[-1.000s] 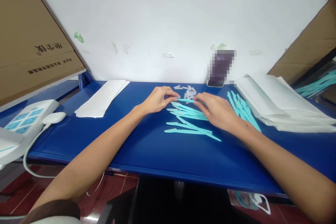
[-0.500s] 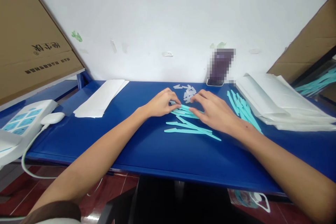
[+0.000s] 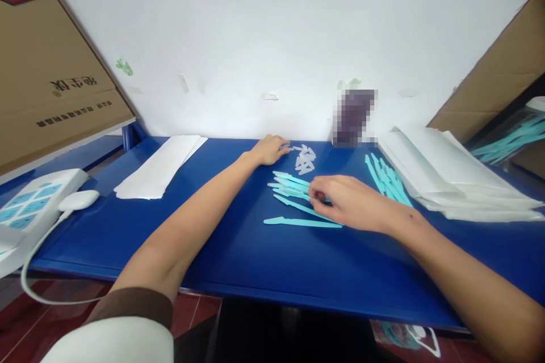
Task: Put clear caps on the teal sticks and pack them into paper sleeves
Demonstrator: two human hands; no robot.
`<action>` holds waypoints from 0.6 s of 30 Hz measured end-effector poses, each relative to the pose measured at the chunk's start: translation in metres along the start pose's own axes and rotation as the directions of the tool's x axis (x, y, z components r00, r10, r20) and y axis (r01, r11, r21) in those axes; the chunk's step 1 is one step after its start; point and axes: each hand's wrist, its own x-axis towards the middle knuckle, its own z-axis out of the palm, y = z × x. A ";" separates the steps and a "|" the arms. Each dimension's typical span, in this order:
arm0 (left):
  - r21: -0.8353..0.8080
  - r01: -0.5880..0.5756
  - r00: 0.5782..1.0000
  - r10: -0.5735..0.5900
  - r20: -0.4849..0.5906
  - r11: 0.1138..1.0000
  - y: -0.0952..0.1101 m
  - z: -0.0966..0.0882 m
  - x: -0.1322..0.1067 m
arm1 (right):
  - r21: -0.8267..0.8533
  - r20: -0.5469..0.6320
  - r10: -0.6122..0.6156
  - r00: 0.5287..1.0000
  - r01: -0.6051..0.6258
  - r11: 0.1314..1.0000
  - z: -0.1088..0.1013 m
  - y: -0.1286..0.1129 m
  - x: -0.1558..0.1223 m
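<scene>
At the far side of the blue table (image 3: pixel 238 244), my left hand (image 3: pixel 268 150) reaches to the edge of a small heap of translucent white blade caps (image 3: pixel 305 160). Its thumb and forefinger are apart, with a cap close to the tips. My right hand (image 3: pixel 351 199) is closed, fingers curled, over the right ends of several teal eyebrow razors (image 3: pixel 292 182) fanned out in front of me. How many it grips is hidden by the fingers. One teal razor (image 3: pixel 302 222) lies apart, nearest to me.
More teal razors (image 3: pixel 388 181) lie to the right, beside stacked white plastic bags (image 3: pixel 464 173). A phone with a blurred screen (image 3: pixel 356 116) leans on the wall. White paper sheets (image 3: pixel 159 167), a power strip (image 3: pixel 40 204) with a charger (image 3: pixel 79 200) and a carton (image 3: pixel 55 57) are leftward.
My left hand has moved away from the razors, up to the caps at the back. My right hand has drawn nearer and closed over the razors, which now lie more fanned out.
</scene>
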 end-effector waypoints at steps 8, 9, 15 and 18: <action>0.028 -0.030 0.999 0.031 -0.031 0.999 -0.003 -0.003 -0.016 | -0.099 -0.156 0.254 0.954 -0.271 0.957 0.004 0.011 0.006; 0.040 -0.045 0.999 0.046 -0.028 0.998 -0.004 -0.006 -0.023 | -0.112 -0.164 0.274 0.948 -0.294 0.949 0.005 0.013 0.007; 0.137 -0.060 0.998 0.061 0.003 0.989 -0.001 -0.024 -0.075 | -0.141 -0.259 0.235 0.937 -0.277 0.950 0.014 0.020 0.009; 0.122 -0.002 1.000 0.002 -0.004 0.992 0.002 -0.031 -0.092 | -0.154 -0.303 0.187 0.935 -0.242 0.958 0.017 0.017 0.010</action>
